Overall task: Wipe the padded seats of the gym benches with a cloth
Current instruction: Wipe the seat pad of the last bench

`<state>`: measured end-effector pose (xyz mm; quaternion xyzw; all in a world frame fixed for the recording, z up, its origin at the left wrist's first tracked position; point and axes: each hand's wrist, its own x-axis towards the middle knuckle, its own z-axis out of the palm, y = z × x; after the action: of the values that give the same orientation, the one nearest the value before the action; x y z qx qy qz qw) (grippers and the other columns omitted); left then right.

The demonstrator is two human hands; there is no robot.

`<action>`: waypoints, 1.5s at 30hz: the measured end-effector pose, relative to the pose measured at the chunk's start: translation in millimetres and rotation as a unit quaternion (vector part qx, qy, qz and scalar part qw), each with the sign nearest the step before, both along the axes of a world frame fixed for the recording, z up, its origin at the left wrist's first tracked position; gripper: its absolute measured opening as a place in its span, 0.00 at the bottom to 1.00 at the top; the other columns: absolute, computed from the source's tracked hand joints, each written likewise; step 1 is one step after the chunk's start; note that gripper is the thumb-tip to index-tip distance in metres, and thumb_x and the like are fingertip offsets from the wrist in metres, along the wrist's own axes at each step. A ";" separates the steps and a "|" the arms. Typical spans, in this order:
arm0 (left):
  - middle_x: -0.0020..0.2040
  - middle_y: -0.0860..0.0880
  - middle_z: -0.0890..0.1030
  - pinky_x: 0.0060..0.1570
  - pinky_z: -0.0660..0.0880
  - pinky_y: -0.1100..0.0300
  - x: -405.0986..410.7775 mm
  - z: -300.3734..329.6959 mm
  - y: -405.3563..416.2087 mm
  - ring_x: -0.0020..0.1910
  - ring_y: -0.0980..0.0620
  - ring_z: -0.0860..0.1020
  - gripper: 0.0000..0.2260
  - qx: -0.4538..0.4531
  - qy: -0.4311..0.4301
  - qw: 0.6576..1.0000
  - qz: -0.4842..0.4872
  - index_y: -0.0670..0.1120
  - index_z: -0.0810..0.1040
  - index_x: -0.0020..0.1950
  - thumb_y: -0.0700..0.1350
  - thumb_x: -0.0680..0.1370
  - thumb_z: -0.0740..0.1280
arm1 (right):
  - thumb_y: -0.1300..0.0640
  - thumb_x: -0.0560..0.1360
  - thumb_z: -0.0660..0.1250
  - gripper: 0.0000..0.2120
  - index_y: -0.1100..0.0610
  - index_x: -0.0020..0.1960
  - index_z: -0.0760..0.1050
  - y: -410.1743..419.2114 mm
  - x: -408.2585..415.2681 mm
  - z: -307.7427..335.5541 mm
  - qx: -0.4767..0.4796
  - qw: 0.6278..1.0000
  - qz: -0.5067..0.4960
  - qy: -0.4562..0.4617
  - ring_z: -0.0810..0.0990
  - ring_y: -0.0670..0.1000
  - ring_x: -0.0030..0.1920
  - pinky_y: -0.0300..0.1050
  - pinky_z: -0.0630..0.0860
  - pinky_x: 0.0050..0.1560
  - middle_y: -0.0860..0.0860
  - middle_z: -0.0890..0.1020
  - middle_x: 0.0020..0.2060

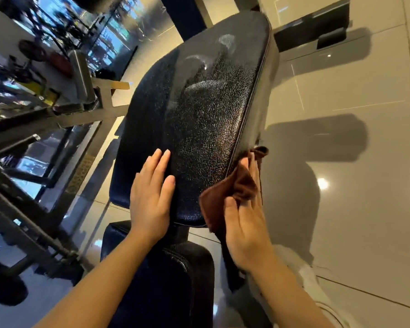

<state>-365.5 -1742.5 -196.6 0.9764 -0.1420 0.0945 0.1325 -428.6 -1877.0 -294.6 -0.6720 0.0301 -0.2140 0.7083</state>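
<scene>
**Bench pad wiped along its right edge, left hand bracing**

Bench pad [199,119], a long black cushion of pebbled leather-like vinyl, filled the middle of the view and tilted away from the person, with a second black padded seat [166,275] just below it. Faint smeared streaks showed on its far half, which suggested damp passes, so the top was probably largely done.

The left hand [152,197] lay flat on the near left part of the pad, fingers straight and together, holding nothing; it seemed placed there to steady the cushion against the wiping push. The right hand [244,221] pressed a crumpled rust-brown cloth [237,185] against the pad's right side edge, fingers extended over the fabric and not curled round it, so the palm spread the pressure along the seam.

Grey glossy floor tiles [353,209] lay to the right; a metal rack frame [57,114] stood at the left.
</scene>
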 end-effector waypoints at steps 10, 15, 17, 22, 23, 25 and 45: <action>0.75 0.59 0.58 0.73 0.56 0.40 0.1 -1.1 2.7 0.76 0.55 0.57 0.23 -0.007 0.009 1.000 0.000 0.57 0.58 0.74 0.59 0.79 0.48 | 0.41 0.77 0.47 0.34 0.59 0.77 0.59 -84.3 112.1 55.0 0.078 0.994 -0.029 0.074 0.57 0.53 0.77 0.51 0.52 0.76 0.56 0.60 0.77; 0.76 0.54 0.63 0.71 0.58 0.37 5.0 -0.4 3.9 0.75 0.52 0.61 0.23 -0.024 -0.006 1.000 -0.002 0.55 0.63 0.74 0.57 0.79 0.52 | 0.47 0.84 0.49 0.26 0.58 0.78 0.56 -129.2 180.4 63.4 0.115 0.986 -0.038 0.116 0.59 0.54 0.76 0.51 0.54 0.76 0.56 0.61 0.76; 0.75 0.54 0.64 0.71 0.59 0.37 3.0 -2.5 3.4 0.75 0.51 0.61 0.23 -0.025 -0.011 1.000 -0.002 0.54 0.64 0.74 0.57 0.80 0.52 | 0.44 0.83 0.49 0.29 0.60 0.78 0.57 -118.7 167.3 57.8 0.123 0.985 -0.037 0.114 0.59 0.54 0.76 0.52 0.54 0.76 0.57 0.61 0.76; 0.76 0.57 0.63 0.72 0.60 0.41 6.1 -1.4 4.5 0.75 0.52 0.62 0.24 -0.035 -0.009 0.999 -0.013 0.59 0.61 0.75 0.64 0.80 0.49 | 0.35 0.74 0.47 0.40 0.61 0.75 0.62 -66.1 103.2 43.2 0.141 0.987 -0.035 0.067 0.62 0.57 0.74 0.55 0.57 0.74 0.58 0.65 0.73; 0.76 0.59 0.63 0.72 0.59 0.43 6.7 -1.0 5.1 0.75 0.52 0.61 0.24 -0.039 -0.006 0.999 -0.013 0.60 0.60 0.74 0.65 0.80 0.49 | 0.37 0.75 0.48 0.37 0.61 0.75 0.62 -62.2 99.0 42.0 0.130 0.989 -0.046 0.053 0.62 0.57 0.74 0.54 0.57 0.74 0.58 0.63 0.74; 0.75 0.61 0.61 0.72 0.58 0.44 6.4 -1.0 6.7 0.75 0.52 0.61 0.23 -0.041 -0.003 0.999 -0.012 0.62 0.60 0.74 0.65 0.80 0.49 | 0.42 0.77 0.51 0.29 0.54 0.75 0.60 -60.4 96.2 44.1 0.119 0.990 -0.070 0.021 0.64 0.58 0.73 0.54 0.60 0.72 0.57 0.60 0.74; 0.76 0.62 0.61 0.73 0.54 0.62 0.7 0.2 0.4 0.75 0.56 0.60 0.23 -0.030 0.015 0.999 0.023 0.65 0.59 0.75 0.66 0.80 0.50 | 0.51 0.79 0.56 0.25 0.66 0.70 0.67 -64.2 86.9 40.1 0.155 0.984 -0.086 0.007 0.71 0.59 0.69 0.43 0.62 0.71 0.64 0.73 0.67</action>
<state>-364.8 -1742.1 -196.4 0.9764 -0.1142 0.0870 0.1613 -341.7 -1941.2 -254.5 -0.5501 0.1261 -0.2621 0.7828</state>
